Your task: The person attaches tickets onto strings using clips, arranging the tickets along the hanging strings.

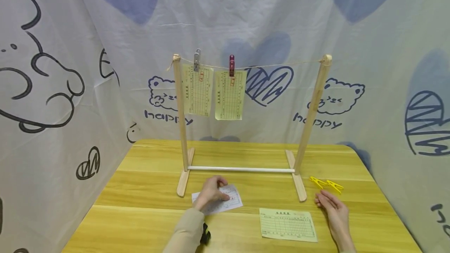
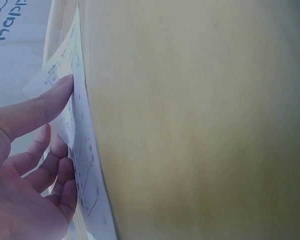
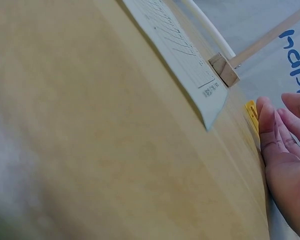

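Observation:
On the table at the stand's left foot, a white printed paper slip (image 1: 233, 202) lies under my left hand (image 1: 212, 192). The thumb is on its face and the fingers are curled near its far edge; in the left wrist view part of the paper (image 2: 65, 65) bends up from the table by the thumb. My right hand (image 1: 334, 214) rests at the right with loosely bent fingers and holds nothing. Just beyond it lie two yellow clothespins (image 1: 317, 182). Between the hands, a pale green printed slip (image 1: 288, 225) lies flat.
A wooden stand (image 1: 311, 116) carries a string (image 1: 281, 65) across its top. From it hang two green slips (image 1: 230, 97), one under a grey clip (image 1: 197, 59), one under a dark red clip (image 1: 231, 65). A white rod (image 1: 242, 169) joins the feet. Patterned cloth (image 1: 225, 11) surrounds the table.

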